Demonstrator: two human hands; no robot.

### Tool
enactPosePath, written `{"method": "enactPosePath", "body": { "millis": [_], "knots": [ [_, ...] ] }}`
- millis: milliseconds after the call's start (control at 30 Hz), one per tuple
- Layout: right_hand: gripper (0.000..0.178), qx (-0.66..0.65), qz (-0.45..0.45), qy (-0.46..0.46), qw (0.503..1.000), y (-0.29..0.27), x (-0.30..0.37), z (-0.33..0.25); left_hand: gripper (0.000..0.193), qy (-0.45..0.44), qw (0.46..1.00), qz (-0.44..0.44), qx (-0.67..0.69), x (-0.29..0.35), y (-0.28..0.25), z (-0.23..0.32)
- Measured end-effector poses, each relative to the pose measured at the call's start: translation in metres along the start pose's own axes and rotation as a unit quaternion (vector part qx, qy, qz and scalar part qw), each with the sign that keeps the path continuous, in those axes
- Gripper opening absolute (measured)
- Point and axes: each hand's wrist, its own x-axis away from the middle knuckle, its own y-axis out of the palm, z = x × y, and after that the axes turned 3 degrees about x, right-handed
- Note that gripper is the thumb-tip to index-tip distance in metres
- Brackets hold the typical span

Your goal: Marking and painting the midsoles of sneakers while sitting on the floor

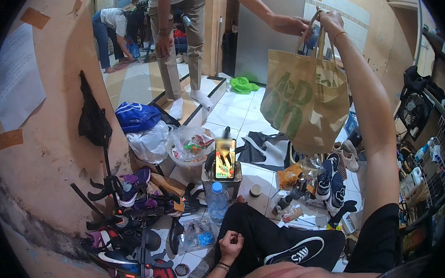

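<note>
A tan shopping bag (pixel 302 103) with green printing hangs by its handles from my right hand (pixel 330 21), raised at arm's length to the upper right. The fingers of that hand are closed round the handles. A standing person's hand (pixel 289 25) reaches to the same handles from the left; whether it grips them I cannot tell. My left hand (pixel 231 244) lies curled over my dark trousers, and the inside of its fist is hidden. A phone (pixel 225 159) with a lit screen stands in front of me. Beside it is a blue-capped water bottle (pixel 218 203).
Several shoes (pixel 134 195) and dark parts crowd the left wall. More sneakers (pixel 332 175) lie at the right, near a wire rack (pixel 438 161). Plastic bags (pixel 146 142) and a bucket (pixel 188 154) stand by the step. Another person (pixel 113 26) bends over behind.
</note>
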Motion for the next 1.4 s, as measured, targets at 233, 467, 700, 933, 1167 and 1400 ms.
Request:
{"method": "enactPosePath", "body": {
  "millis": [233,467,700,933,1167,1400],
  "knots": [
    [0.042,-0.055,-0.058,-0.019,0.997,0.002,-0.001,-0.004,0.017,0.002,1.0,0.001,-0.008,0.001,0.001,0.0],
    [0.04,-0.086,-0.102,-0.027,0.991,0.008,0.013,-0.024,0.018,-0.013,1.0,-0.001,-0.014,0.0,0.001,-0.001],
    [0.047,-0.002,-0.133,-0.163,0.978,0.043,0.027,-0.054,0.017,-0.018,1.0,0.006,-0.01,0.004,-0.001,0.0],
    [0.043,-0.004,-0.173,-0.209,0.962,0.12,0.028,-0.094,0.016,-0.028,0.999,0.001,0.029,-0.002,0.002,-0.005],
    [0.065,-0.095,-0.285,-0.125,0.945,0.126,0.06,-0.118,0.017,-0.006,0.999,0.011,0.043,-0.006,0.004,-0.011],
    [0.044,-0.041,-0.216,-0.341,0.914,-0.009,0.181,0.003,0.016,-0.037,0.999,0.0,0.037,0.015,-0.008,0.003]
  ]
}}
